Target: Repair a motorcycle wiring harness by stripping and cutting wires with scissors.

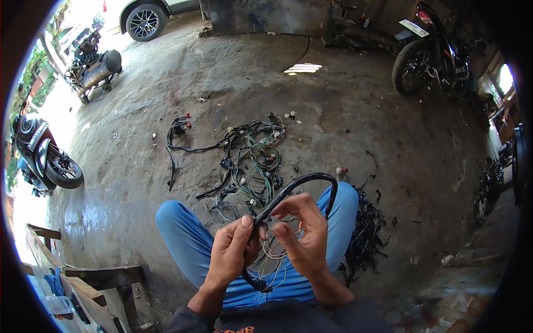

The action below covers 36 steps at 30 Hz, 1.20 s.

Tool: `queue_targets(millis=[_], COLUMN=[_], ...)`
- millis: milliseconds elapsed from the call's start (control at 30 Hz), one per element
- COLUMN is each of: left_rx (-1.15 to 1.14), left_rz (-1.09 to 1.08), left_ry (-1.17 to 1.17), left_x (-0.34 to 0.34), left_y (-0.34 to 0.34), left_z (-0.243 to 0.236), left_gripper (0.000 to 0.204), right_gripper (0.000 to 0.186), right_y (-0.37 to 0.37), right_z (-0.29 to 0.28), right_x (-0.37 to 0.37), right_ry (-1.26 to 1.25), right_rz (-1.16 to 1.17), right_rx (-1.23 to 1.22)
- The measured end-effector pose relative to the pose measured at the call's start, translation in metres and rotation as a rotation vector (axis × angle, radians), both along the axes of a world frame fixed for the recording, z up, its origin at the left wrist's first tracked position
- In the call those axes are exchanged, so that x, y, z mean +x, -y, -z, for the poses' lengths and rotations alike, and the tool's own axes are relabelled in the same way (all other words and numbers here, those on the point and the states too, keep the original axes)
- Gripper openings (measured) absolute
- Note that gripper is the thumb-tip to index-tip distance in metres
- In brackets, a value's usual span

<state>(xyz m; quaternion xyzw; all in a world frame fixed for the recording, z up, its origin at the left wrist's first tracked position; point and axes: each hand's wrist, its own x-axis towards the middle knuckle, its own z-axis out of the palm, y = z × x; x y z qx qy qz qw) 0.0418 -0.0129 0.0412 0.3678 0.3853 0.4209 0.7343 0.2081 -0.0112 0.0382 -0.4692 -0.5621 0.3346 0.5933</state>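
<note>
We seem to be working along 1 black cable (316,176), our left hand (237,240) pinching it, our right hand (305,236) spread nearby. Next calls for a steady pinch.

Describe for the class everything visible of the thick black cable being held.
The black cable looks smooth, slightly glossy and flexible, perhaps a wrapped wire bundle. Gripped by the left hand, it rises toward the upper right, arches over and bends down by the right knee. The open right hand is close; whether it touches is unclear.
</note>
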Motion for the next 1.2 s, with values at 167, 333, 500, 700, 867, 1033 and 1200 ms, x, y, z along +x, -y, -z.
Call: queue_targets(millis=[167,333,500,700,867,1033,1200], left_rx=[0.14,0.264,0.055,-0.117,-0.081,0.148,0.188], left_rz=[-0.086,-0.116,-0.101,-0.185,-0.106,0.055,-0.044], left_ry=[-0.155,-0.221,0.029,0.2,0.251,0.074,-0.06], left_x=[0.005,0.009,0.006,0.013,0.008,0.006,0.004], left_y=[0.006,0.005,0.004,-0.002,-0.001,-0.003,-0.011], left_z=[0.0,0.008,0.01,0.009,0.023,0.027,0.023], left_gripper=[0.038,0.031,0.035,0.039,0.041,0.046,0.044], right_gripper=[0.021,0.017,0.014,0.013,0.013,0.015,0.026], right_y=[-0.001,0.002,0.005,0.001,0.002,-0.026,-0.022], right_z=[-0.014,-0.012,0.012,0.048,0.044,0.055,0.057], right_x=[-0.007,-0.007,-0.017,-0.04,-0.045,-0.022,-0.019], right_ry=[0.073,0.083,-0.1,-0.262,-0.737,-0.729,-1.094], right_rz=[0.026,-0.009,-0.011,0.043,-0.173,-0.32,-0.447], right_rx=[-0.089,-0.144,-0.058,-0.027,-0.294,-0.42,-0.626])
